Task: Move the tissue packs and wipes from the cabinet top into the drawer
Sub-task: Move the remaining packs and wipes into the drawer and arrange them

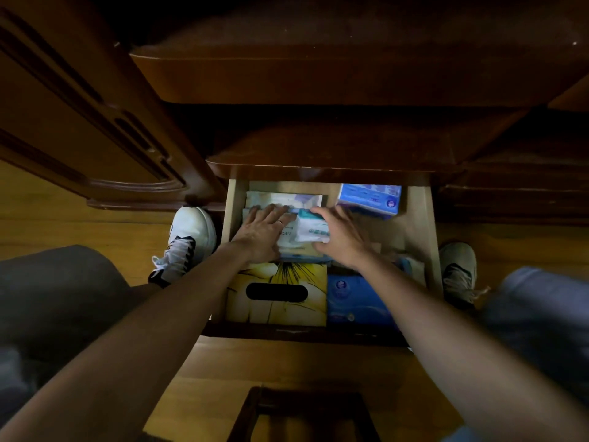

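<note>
White pack (pixel 287 238) under left hand: partial upside-down letters, unreadable. Other packaging print too blurred.

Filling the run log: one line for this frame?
left hand flat on packs | right hand on white-teal pack | drawer open

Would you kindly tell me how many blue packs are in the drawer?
2: one blue box at the far right corner, one blue pack at the near right beside the yellow box. Others may be hidden.

Bare forearms, ring (pixel 280 222) on left hand (pixel 263 232); white/blk sneakers (pixel 188 240).
</note>
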Available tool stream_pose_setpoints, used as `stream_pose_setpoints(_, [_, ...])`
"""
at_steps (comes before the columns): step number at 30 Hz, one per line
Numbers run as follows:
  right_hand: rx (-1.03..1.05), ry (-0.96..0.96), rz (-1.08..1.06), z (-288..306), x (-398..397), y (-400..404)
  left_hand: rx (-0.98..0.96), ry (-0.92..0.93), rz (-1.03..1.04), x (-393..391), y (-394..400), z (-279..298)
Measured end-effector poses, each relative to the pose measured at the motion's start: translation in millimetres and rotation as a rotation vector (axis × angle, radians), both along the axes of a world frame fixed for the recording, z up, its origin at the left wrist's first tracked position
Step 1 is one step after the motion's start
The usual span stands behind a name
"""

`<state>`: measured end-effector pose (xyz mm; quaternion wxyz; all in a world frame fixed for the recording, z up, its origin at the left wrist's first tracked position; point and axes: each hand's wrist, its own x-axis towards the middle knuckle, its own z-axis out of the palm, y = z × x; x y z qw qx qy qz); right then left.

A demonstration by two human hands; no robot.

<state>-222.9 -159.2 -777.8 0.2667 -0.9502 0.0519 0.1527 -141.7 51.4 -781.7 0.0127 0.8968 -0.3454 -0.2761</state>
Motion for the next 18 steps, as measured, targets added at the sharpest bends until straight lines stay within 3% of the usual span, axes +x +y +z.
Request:
stream_pose_setpoints(8, [0.133, -0.081, -0.126, 8.0, -3.7, -1.3, -0.153, 0.147, 0.160, 3.1, 12.5, 10.4])
stream_pose_setpoints(13, [0.185, -0.168, -0.276, 28.0, 10.6, 8.2, -0.526, 0.355, 0.649, 6.5, 10.0, 35.7])
stream_pose_setpoints(15, [0.327, -0.125, -0.275, 36.7, 18.8, 14.8, -0.674, 0.303, 0.754, 6.9, 13.5, 48.2])
stream_pose_setpoints(18, [0.405, 0.000, -0.112, 38.4, 29.3, 27.6, -0.687, 0.139, 0.741, -0.1, 23.5, 64.3])
